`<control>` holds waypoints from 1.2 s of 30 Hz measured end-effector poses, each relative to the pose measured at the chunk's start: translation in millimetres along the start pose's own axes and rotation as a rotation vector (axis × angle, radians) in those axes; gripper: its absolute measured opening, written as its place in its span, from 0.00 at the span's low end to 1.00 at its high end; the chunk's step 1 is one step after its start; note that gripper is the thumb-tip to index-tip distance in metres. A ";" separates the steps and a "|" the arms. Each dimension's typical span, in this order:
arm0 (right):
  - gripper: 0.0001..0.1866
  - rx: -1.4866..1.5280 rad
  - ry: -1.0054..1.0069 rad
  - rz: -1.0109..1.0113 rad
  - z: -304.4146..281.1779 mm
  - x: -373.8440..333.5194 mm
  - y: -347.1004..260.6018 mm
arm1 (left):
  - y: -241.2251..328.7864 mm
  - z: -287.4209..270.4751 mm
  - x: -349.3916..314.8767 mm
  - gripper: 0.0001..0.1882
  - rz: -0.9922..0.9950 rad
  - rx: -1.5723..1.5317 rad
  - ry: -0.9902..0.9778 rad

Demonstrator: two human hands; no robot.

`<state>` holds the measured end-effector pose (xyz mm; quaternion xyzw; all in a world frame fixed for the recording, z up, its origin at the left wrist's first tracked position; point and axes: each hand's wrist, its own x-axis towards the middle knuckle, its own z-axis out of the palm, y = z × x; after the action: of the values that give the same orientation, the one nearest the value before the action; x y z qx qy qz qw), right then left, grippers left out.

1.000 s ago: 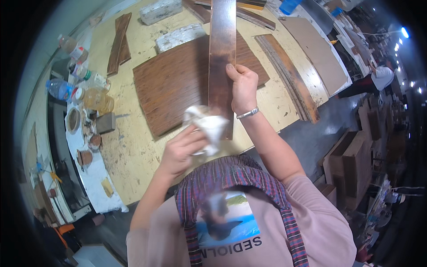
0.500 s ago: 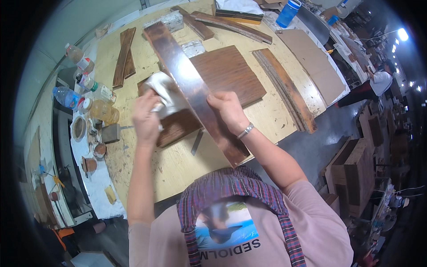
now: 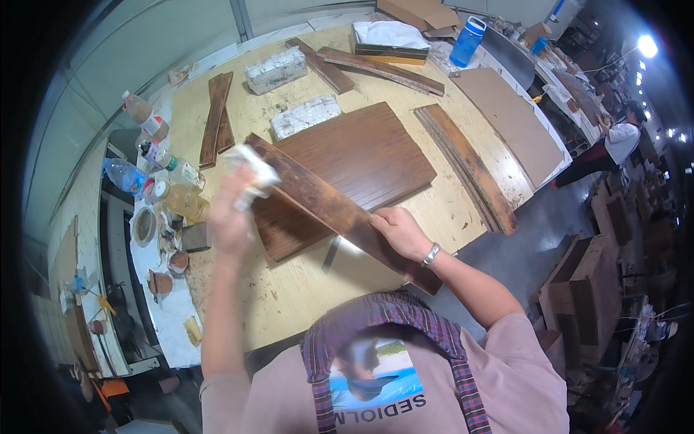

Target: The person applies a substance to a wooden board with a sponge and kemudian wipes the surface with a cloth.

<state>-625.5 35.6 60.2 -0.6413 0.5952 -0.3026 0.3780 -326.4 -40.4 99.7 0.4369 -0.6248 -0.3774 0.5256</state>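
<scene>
My right hand (image 3: 403,233) grips the near part of a long brown wooden board (image 3: 325,202), thumb over its top face. That board slants across a wide dark-brown wooden panel (image 3: 361,148) lying on the table. A crumpled white cloth (image 3: 254,173) is in my left hand (image 3: 233,206), at the board's far left end. This hand is smeared by motion, but its fingers are closed about the cloth. A narrow dark strip (image 3: 332,253) lies on the table below the board.
Two white-wrapped blocks (image 3: 276,71) stand behind the panel. Wooden strips lie at the left (image 3: 217,119), the back and the right (image 3: 466,166). Bottles (image 3: 186,173) and small pots line the left edge; a blue bottle (image 3: 468,43) stands at the back right. Another person (image 3: 620,141) is far right.
The board has tilted flatter, its far end coming down and its near end shifting right with my right hand. My left hand and the cloth have moved slightly left and down to that far end.
</scene>
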 end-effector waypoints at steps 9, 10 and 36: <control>0.17 0.039 -0.129 -0.050 -12.8 -29.3 -7.5 | -11.3 44.0 -26.0 0.17 0.924 0.944 -0.232; 0.18 0.029 -0.132 -0.020 -14.6 -32.7 -8.2 | -9.7 37.1 -16.7 0.17 0.937 0.934 -0.219; 0.23 -0.320 -0.032 0.201 -18.9 -46.4 13.5 | -4.7 41.8 -30.1 0.13 -0.189 0.022 0.356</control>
<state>-653.6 79.2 61.7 -0.6355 0.6906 -0.1545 0.3088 -364.9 -13.1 78.7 0.5590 -0.4822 -0.3350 0.5855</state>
